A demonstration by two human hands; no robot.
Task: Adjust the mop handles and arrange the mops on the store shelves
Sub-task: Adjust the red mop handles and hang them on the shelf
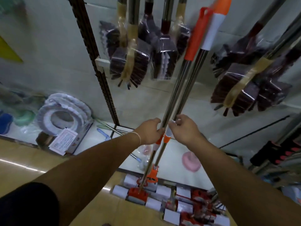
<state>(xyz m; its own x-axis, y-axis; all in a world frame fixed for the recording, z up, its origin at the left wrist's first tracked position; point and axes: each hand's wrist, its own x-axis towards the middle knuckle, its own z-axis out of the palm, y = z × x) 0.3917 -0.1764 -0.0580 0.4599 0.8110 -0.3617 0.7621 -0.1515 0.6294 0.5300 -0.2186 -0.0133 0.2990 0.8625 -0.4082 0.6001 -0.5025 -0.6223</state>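
I'm gripping the left mop handle [175,93] in my left hand [150,130] above the orange collars [167,138], steadying it | right hand [184,128] fingers [178,119] are pinching the right mop handle [188,88] there, likely for twisting.

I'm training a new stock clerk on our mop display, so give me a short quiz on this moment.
1. True or false: the left hand holds the left mop handle and the right hand holds the right mop handle.
2. What colour are the collars on the handles just below the hands? A blue, B orange, C green.
3. What hangs behind the handles, wrapped in clear plastic?

Key: 1 true. 2 B. 3 brooms.
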